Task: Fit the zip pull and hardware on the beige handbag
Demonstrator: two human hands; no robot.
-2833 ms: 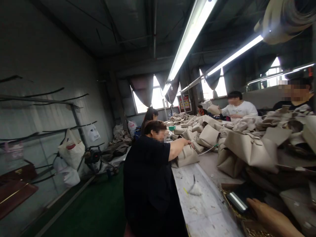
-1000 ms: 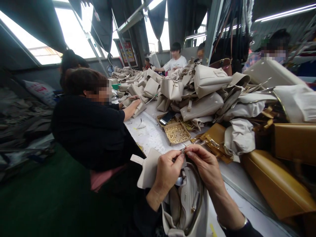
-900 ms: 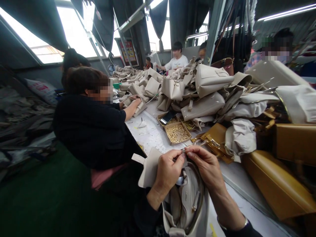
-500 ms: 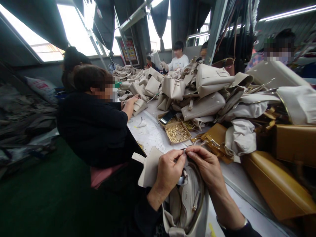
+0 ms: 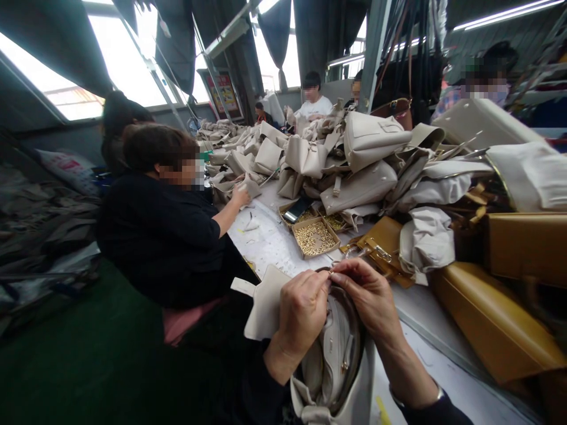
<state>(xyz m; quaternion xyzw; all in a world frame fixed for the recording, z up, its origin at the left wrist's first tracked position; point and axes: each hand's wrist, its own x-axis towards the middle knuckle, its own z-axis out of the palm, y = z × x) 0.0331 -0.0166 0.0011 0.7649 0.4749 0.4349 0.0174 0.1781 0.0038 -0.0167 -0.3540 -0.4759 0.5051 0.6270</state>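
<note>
A beige handbag (image 5: 330, 348) stands open in front of me, its lining and inner zip pocket showing. My left hand (image 5: 301, 310) is closed at the far rim, its fingers curled over the bag's edge. Beside it, my right hand (image 5: 367, 295) pinches thumb and forefinger together at the same spot. A tiny glint shows between the fingertips; the piece itself is too small to name. The bag's flap with a narrow tab (image 5: 266, 301) sticks out to the left of my left hand.
A cardboard box of small gold metal pieces (image 5: 315, 237) sits beyond my hands, a phone (image 5: 296, 210) behind it. Beige bags (image 5: 305, 156) are piled along the table (image 5: 266, 236); mustard-brown bags (image 5: 496, 321) lie at right. A co-worker in black (image 5: 163, 236) sits at left, handling beige pieces.
My left hand has turned and curled more tightly at the rim, while my right fingertips stay pinched there. The view has shifted slightly. The co-worker's hand has moved on the beige piece.
</note>
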